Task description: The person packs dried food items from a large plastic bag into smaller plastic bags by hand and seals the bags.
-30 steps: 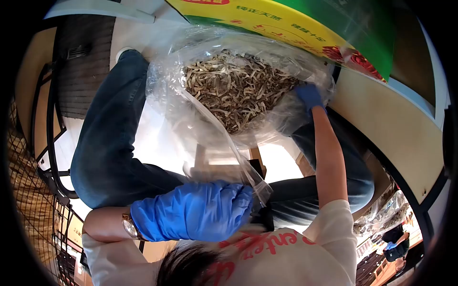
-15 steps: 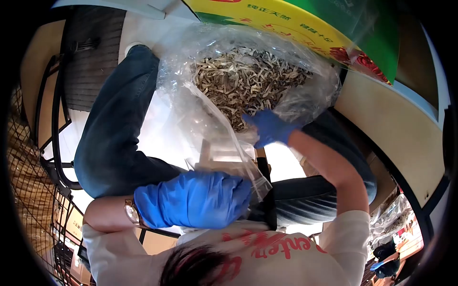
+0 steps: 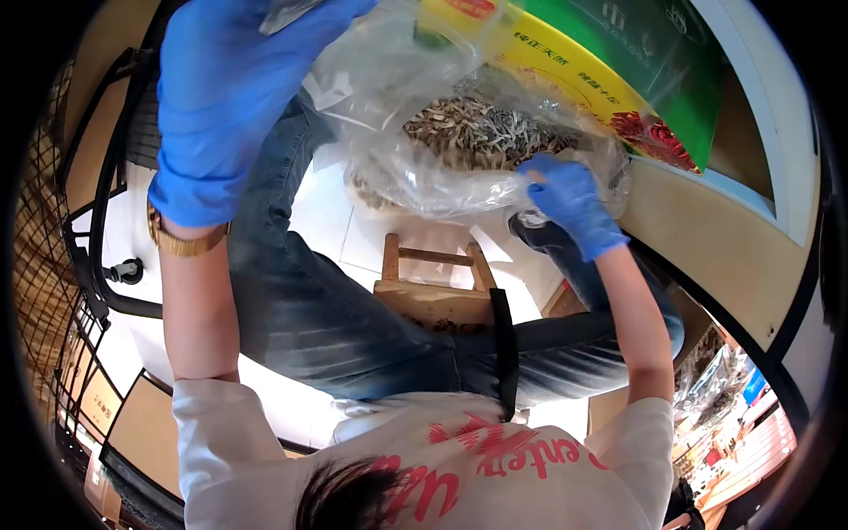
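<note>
A clear plastic bag (image 3: 424, 192) lies ahead of me, bulging with dried grey-brown strips (image 3: 486, 132). My right hand (image 3: 570, 201), in a blue glove, grips the bag's near edge, its fingers closed around the film. Raised at the upper left, my left hand (image 3: 234, 97) wears a blue glove too. Clear film shows at its fingers and runs across to the bag, so it holds the upper left part. The tips of its fingers are partly cut off by the top of the view.
Behind the bag stands a green and yellow carton (image 3: 636, 71) with printed characters. A small wooden stool (image 3: 433, 296) is between my legs. To the left are a black-framed cart (image 3: 104, 265) and wire mesh (image 3: 40, 291); a pale panel (image 3: 733, 238) borders the right.
My left hand has swung from near my lap up to the upper left, pulling film along. My right hand has shifted right and closed on the bag's edge. The bag's near side has lifted, uncovering the stool.
</note>
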The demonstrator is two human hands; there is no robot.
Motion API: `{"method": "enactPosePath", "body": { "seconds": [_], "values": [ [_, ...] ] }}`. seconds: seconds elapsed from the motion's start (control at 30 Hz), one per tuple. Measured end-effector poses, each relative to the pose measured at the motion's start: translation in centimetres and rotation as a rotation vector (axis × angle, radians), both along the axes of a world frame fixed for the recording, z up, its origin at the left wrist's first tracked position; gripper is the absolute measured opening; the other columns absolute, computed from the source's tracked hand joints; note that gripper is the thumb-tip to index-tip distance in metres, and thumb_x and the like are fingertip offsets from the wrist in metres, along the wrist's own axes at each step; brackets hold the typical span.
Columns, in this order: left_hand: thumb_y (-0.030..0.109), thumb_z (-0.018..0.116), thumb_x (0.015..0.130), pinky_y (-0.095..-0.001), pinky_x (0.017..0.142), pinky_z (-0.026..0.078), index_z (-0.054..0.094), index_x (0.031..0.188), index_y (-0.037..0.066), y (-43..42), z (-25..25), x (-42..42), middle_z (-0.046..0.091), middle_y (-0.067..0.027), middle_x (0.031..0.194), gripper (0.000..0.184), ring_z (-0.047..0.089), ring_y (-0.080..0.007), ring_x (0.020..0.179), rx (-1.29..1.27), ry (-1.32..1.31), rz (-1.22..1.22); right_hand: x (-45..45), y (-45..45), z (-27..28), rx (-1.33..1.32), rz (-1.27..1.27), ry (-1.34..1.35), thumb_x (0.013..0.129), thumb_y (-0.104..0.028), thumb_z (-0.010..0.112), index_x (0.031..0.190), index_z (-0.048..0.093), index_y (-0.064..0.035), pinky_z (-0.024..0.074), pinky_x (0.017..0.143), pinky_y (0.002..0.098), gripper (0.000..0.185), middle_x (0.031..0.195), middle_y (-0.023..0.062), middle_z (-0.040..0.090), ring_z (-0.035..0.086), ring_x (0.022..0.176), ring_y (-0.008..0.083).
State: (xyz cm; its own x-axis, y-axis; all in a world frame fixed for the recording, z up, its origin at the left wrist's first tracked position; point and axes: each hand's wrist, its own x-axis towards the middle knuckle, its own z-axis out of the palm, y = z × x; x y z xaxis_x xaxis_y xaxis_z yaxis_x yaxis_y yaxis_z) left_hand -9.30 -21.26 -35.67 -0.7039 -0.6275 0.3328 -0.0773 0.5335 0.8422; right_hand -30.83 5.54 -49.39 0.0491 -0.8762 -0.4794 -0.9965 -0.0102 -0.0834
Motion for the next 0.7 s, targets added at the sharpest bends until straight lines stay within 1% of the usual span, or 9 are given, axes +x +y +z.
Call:
{"method": "enactPosePath", "body": {
  "seconds": [0.07, 0.2, 0.3, 0.4, 0.43, 0.5, 0.57, 0.6, 0.7],
  "values": [
    [-0.002, 0.069, 0.074, -0.0231, 0.069, 0.051, 0.065, 0.094, -0.002, 1.4, 2.0, -0.4, 0.067, -0.0091, 0.088, 0.021, 0.064, -0.0127, 0.077, 0.139, -0.128, 0.108, 0.5, 0.0, 5.1, -0.294, -0.164, -0.221, 0.071, -0.011, 0.057, 0.100, 0.063, -0.0108, 0.0491, 0.059, 0.0373, 0.029, 0.082, 0.0093, 0.060, 0.061, 0.071, 0.0250],
    [-0.001, 0.070, 0.073, -0.0224, 0.064, 0.051, 0.066, 0.092, -0.001, 1.2, 1.1, -0.1, 0.068, -0.0085, 0.085, 0.020, 0.064, -0.0116, 0.073, -0.018, -0.033, 0.077, 3.4, 4.0, 8.2, -0.205, -0.133, -0.282, 0.070, -0.011, 0.061, 0.101, 0.062, -0.0116, 0.0501, 0.066, 0.0370, 0.031, 0.087, 0.0079, 0.060, 0.061, 0.075, 0.0274],
    [0.000, 0.070, 0.074, -0.0216, 0.062, 0.051, 0.066, 0.092, -0.001, 1.1, 0.9, 0.3, 0.068, -0.0080, 0.083, 0.019, 0.064, -0.0108, 0.073, -0.220, 0.002, 0.072, 5.3, 8.6, 4.6, -0.101, -0.110, -0.297, 0.072, -0.011, 0.060, 0.111, 0.058, -0.0117, 0.0494, 0.069, 0.0407, 0.039, 0.087, 0.0101, 0.060, 0.061, 0.078, 0.0287],
    [0.000, 0.071, 0.073, -0.0215, 0.062, 0.051, 0.066, 0.093, -0.002, 1.4, 1.6, 0.5, 0.067, -0.0082, 0.082, 0.020, 0.064, -0.0115, 0.073, -0.159, 0.002, 0.102, 6.3, 8.9, 2.8, 0.405, -0.171, -0.272, 0.076, -0.017, 0.056, 0.134, 0.039, -0.0157, 0.0499, 0.074, 0.0404, 0.060, 0.102, 0.0143, 0.056, 0.059, 0.085, 0.0326],
    [-0.001, 0.070, 0.073, -0.0221, 0.063, 0.051, 0.066, 0.093, -0.002, 1.8, 3.0, 0.5, 0.067, -0.0089, 0.082, 0.020, 0.064, -0.0121, 0.073, 0.081, -0.095, 0.159, 6.7, 7.9, 2.4, 0.408, -0.171, -0.277, 0.076, -0.017, 0.056, 0.134, 0.039, -0.0157, 0.0499, 0.074, 0.0404, 0.060, 0.102, 0.0143, 0.056, 0.059, 0.085, 0.0326],
    [-0.001, 0.070, 0.074, -0.0226, 0.064, 0.052, 0.065, 0.093, -0.003, 2.5, 3.9, 0.5, 0.067, -0.0096, 0.082, 0.020, 0.064, -0.0128, 0.074, 0.322, -0.193, 0.213, 7.7, 5.4, 1.3, -0.009, -0.303, -0.466, 0.081, -0.024, 0.056, 0.139, 0.032, -0.0177, 0.0466, 0.085, 0.0410, 0.063, 0.113, 0.0161, 0.054, 0.057, 0.095, 0.0348],
    [-0.003, 0.069, 0.074, -0.0239, 0.066, 0.052, 0.065, 0.094, -0.004, 2.8, 3.9, 0.4, 0.067, -0.0110, 0.083, 0.020, 0.064, -0.0136, 0.075, 0.362, -0.188, 0.256, 9.4, 0.5, 0.7, 0.062, -0.493, -0.447, 0.082, -0.035, 0.058, 0.142, 0.025, -0.0185, 0.0407, 0.094, 0.0397, 0.070, 0.125, 0.0188, 0.049, 0.053, 0.107, 0.0340],
    [-0.003, 0.069, 0.074, -0.0243, 0.067, 0.052, 0.065, 0.094, -0.005, 2.9, 3.8, 0.3, 0.067, -0.0114, 0.084, 0.020, 0.064, -0.0138, 0.076, 0.375, -0.186, 0.270, 10.3, -1.5, -0.3, 0.067, -0.575, -0.561, 0.081, -0.039, 0.061, 0.141, 0.022, -0.0094, 0.0402, 0.096, 0.0375, 0.077, 0.132, 0.0192, 0.042, 0.052, 0.110, 0.0337],
    [-0.005, 0.067, 0.075, -0.0252, 0.071, 0.053, 0.064, 0.094, -0.004, 2.6, 2.3, 0.4, 0.067, -0.0120, 0.088, 0.019, 0.064, -0.0136, 0.080, -0.174, -0.219, 0.224, 13.9, -7.6, -3.6, 0.250, -0.965, -0.907, 0.075, -0.041, 0.070, 0.139, 0.014, 0.0080, 0.0389, 0.097, 0.0329, 0.098, 0.143, 0.0215, 0.028, 0.052, 0.111, 0.0319]
  ]
}}
